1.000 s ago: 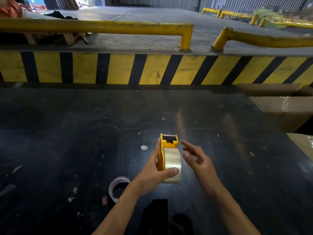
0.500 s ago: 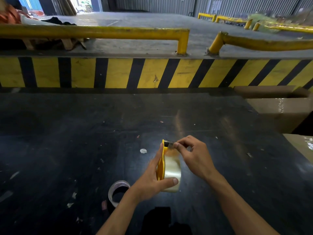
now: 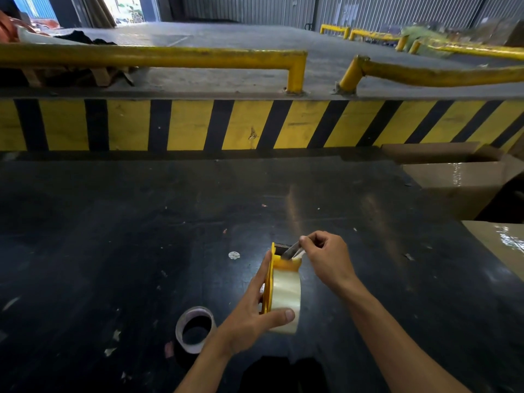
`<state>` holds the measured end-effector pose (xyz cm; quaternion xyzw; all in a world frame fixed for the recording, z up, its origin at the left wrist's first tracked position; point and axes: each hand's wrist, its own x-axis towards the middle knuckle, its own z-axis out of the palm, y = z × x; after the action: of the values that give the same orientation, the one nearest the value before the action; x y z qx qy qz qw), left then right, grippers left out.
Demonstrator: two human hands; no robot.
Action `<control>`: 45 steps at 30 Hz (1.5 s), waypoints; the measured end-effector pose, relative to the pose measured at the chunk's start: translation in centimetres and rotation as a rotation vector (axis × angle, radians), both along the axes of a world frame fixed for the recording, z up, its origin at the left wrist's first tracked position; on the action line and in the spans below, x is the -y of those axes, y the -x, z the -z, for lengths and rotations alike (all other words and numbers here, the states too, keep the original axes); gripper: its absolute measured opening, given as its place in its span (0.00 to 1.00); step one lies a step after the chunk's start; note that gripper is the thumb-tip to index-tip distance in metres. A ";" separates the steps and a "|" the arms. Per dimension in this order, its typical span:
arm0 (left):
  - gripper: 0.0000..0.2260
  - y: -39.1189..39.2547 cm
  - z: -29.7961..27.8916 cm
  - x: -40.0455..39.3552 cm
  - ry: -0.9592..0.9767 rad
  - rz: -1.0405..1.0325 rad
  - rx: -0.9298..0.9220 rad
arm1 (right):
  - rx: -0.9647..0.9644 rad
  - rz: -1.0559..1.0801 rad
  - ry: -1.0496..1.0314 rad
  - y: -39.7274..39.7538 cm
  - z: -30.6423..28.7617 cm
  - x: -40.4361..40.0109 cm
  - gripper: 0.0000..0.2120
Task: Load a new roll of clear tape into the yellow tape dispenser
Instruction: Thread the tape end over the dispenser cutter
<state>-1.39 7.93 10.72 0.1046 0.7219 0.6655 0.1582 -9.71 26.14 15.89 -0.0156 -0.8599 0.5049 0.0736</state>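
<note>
Left hand point(image 3: 249, 316) grips the yellow tape dispenser point(image 3: 268, 285) with its clear roll point(image 3: 285, 299) while right hand point(image 3: 326, 256) fingers pinch the tape end point(image 3: 293, 252); pulling it straight, taut over the cutter seems best.

The tape dispenser point(image 3: 268, 282) is yellow and its tape roll point(image 3: 285, 293) clear with a pale sheen. The table point(image 3: 113, 236) is black. Behind it, the barrier point(image 3: 198, 124) carries yellow and black stripes, under yellow rails point(image 3: 153, 56).
</note>
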 end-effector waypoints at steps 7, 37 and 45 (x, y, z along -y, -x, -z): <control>0.50 0.1 -0.3 0.0 0.027 0.099 0.003 | 0.033 -0.095 -0.004 0.6 -0.8 -0.4 0.10; 0.49 -1.3 -0.6 1.1 -0.089 0.123 0.007 | 0.478 -0.257 0.345 1.5 -0.2 -0.6 0.14; 0.47 -0.6 -0.2 1.1 -0.193 -0.021 0.014 | 0.641 -0.190 0.682 -4.4 8.0 0.6 0.32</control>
<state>-0.80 6.80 10.96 0.1073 0.6544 0.7342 0.1455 -5.31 25.58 7.88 -0.1153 -0.6223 0.7324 -0.2511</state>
